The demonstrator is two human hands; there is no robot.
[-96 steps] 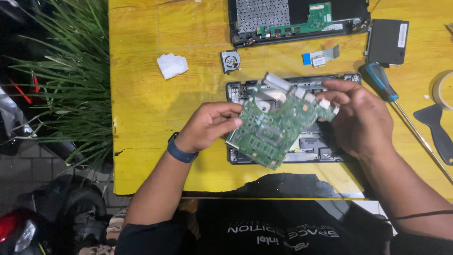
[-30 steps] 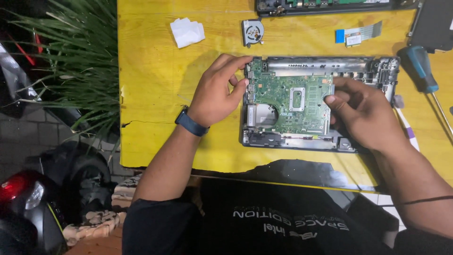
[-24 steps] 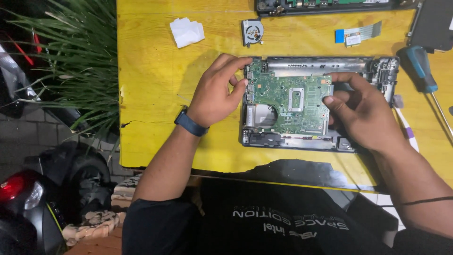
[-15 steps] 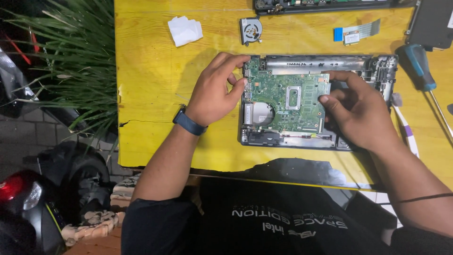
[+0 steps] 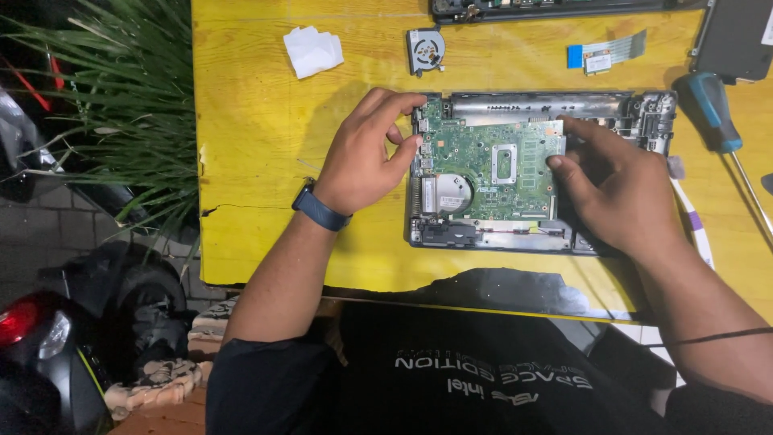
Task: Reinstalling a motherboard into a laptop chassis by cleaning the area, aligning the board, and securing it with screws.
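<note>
A green laptop motherboard (image 5: 491,169) lies flat inside an open grey laptop base (image 5: 644,109) on a yellow table (image 5: 258,161). My left hand (image 5: 366,153), with a dark blue band at the wrist, pinches the board's left edge with thumb and fingers. My right hand (image 5: 616,189) rests on the board's right edge, fingertips pressing it near the upper right corner. The right part of the base is hidden under that hand.
On the table behind the base lie a small round fan (image 5: 425,50), a white crumpled wipe (image 5: 312,51), a blue-tipped ribbon cable with a small card (image 5: 604,56), a blue-handled screwdriver (image 5: 717,113) and a dark flat part (image 5: 737,36). A leafy plant (image 5: 105,121) stands left of the table.
The board, held tilted above the base three seconds ago, now lies flat in it. In the last second both hands stayed at its edges with small finger shifts.
</note>
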